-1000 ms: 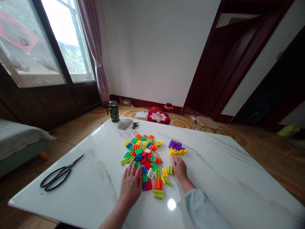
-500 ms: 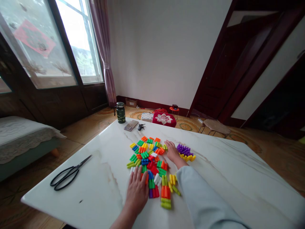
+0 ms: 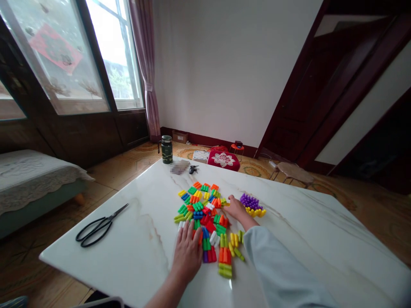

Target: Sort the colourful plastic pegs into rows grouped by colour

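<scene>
The purple-and-yellow cluster seems already gathered, at two o'clock from the mixed coloured pieces, which lie ungathered. At seven o'clock, the left hand rests flat, loosely spread. The right hand reaches a yellow-green piece; pinching, I cannot tell.
</scene>
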`<act>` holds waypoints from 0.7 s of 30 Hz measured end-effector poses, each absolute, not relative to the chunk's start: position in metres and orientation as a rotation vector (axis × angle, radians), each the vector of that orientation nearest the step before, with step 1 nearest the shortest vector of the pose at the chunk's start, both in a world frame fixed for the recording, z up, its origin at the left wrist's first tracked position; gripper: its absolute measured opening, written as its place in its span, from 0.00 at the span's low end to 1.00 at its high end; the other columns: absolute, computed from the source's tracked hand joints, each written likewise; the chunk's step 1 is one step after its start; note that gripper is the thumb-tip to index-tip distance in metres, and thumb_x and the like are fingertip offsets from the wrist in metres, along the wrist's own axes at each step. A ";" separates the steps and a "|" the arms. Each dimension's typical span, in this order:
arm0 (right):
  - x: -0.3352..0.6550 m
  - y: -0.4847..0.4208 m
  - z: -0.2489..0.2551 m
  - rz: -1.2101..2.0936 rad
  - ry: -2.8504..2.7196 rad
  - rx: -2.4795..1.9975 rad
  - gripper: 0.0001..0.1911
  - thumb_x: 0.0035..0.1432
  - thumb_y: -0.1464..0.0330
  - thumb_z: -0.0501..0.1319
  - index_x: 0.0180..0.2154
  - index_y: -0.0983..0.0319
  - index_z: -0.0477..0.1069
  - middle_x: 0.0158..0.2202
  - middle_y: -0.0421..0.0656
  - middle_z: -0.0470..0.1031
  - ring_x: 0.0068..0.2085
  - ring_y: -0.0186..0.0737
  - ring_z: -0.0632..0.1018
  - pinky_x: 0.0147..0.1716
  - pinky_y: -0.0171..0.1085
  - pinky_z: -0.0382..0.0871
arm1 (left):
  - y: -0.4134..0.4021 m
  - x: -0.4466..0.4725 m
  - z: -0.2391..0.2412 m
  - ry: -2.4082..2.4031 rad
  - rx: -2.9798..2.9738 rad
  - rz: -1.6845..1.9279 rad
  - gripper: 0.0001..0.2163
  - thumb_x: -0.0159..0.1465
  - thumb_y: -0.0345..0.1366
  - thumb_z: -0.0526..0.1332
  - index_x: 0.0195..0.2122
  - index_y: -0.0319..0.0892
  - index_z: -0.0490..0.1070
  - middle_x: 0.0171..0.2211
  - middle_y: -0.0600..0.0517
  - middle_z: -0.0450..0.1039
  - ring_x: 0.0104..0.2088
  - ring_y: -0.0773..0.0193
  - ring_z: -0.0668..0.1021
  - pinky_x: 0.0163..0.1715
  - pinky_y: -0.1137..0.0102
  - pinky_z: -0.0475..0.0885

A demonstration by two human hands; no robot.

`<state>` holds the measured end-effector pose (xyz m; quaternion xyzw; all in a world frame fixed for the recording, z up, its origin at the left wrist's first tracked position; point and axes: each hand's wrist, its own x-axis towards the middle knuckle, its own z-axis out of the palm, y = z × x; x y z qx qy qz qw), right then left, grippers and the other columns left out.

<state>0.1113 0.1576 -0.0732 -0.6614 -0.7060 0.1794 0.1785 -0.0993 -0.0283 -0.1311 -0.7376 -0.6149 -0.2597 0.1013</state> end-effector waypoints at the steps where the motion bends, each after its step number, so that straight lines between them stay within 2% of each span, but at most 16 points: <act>1: 0.113 0.154 -0.071 0.546 -1.958 -1.868 0.22 0.46 0.70 0.62 0.46 0.64 0.69 0.38 0.50 0.78 0.42 0.48 0.78 0.38 0.38 0.66 | -0.028 -0.099 -0.131 -1.821 -2.180 -0.763 0.22 0.62 0.32 0.55 0.59 0.45 0.65 0.65 0.43 0.59 0.66 0.48 0.59 0.62 0.50 0.58; 4: 0.120 0.139 -0.068 0.719 -1.839 -1.818 0.11 0.53 0.64 0.58 0.38 0.62 0.69 0.31 0.46 0.78 0.34 0.42 0.78 0.32 0.35 0.66 | -0.027 -0.099 -0.132 -1.838 -2.181 -0.750 0.22 0.63 0.32 0.55 0.59 0.45 0.65 0.64 0.42 0.59 0.65 0.47 0.60 0.61 0.50 0.59; 5: 0.123 0.133 -0.068 0.797 -1.799 -1.788 0.11 0.56 0.62 0.55 0.35 0.62 0.69 0.28 0.45 0.77 0.30 0.40 0.77 0.29 0.34 0.65 | -0.027 -0.099 -0.132 -1.840 -2.180 -0.747 0.22 0.63 0.32 0.55 0.59 0.45 0.65 0.64 0.42 0.60 0.65 0.47 0.60 0.61 0.50 0.59; 7: 0.130 0.118 -0.069 0.947 -1.716 -1.711 0.17 0.60 0.56 0.50 0.31 0.61 0.68 0.24 0.43 0.76 0.24 0.36 0.74 0.24 0.33 0.64 | -0.026 -0.099 -0.133 -1.842 -2.180 -0.740 0.21 0.63 0.33 0.54 0.59 0.45 0.66 0.64 0.41 0.60 0.65 0.46 0.60 0.61 0.50 0.59; 9: 0.138 0.101 -0.073 1.044 -1.630 -1.629 0.22 0.59 0.51 0.48 0.29 0.61 0.67 0.24 0.42 0.75 0.23 0.35 0.73 0.21 0.33 0.63 | -0.026 -0.099 -0.133 -1.839 -2.181 -0.739 0.21 0.64 0.34 0.54 0.58 0.44 0.66 0.64 0.41 0.60 0.65 0.46 0.60 0.61 0.50 0.59; 12: 0.156 0.077 -0.081 1.077 -1.514 -1.548 0.23 0.54 0.47 0.52 0.32 0.61 0.66 0.27 0.43 0.76 0.25 0.37 0.75 0.21 0.32 0.63 | -0.025 -0.100 -0.134 -1.833 -2.181 -0.757 0.20 0.64 0.34 0.54 0.58 0.44 0.67 0.63 0.41 0.60 0.65 0.46 0.60 0.61 0.50 0.59; 16: 0.195 0.061 -0.099 1.055 -1.408 -1.517 0.24 0.46 0.49 0.60 0.36 0.61 0.69 0.31 0.44 0.78 0.30 0.41 0.78 0.23 0.34 0.66 | -0.025 -0.100 -0.134 -1.825 -2.180 -0.760 0.20 0.64 0.34 0.54 0.58 0.44 0.67 0.63 0.42 0.61 0.65 0.47 0.60 0.61 0.50 0.58; 18: 0.219 0.061 -0.108 0.959 -1.462 -1.549 0.22 0.46 0.51 0.60 0.36 0.62 0.71 0.33 0.45 0.79 0.34 0.44 0.79 0.29 0.37 0.71 | -0.025 -0.100 -0.134 -1.822 -2.176 -0.739 0.20 0.64 0.34 0.54 0.58 0.44 0.67 0.63 0.41 0.60 0.65 0.47 0.60 0.61 0.50 0.58; 21: 0.251 0.065 -0.117 0.774 -1.546 -1.700 0.20 0.50 0.55 0.56 0.38 0.63 0.73 0.37 0.47 0.80 0.40 0.46 0.79 0.37 0.39 0.72 | -0.025 -0.100 -0.133 -1.815 -2.166 -0.711 0.20 0.64 0.34 0.54 0.58 0.44 0.67 0.63 0.41 0.61 0.65 0.47 0.61 0.61 0.51 0.59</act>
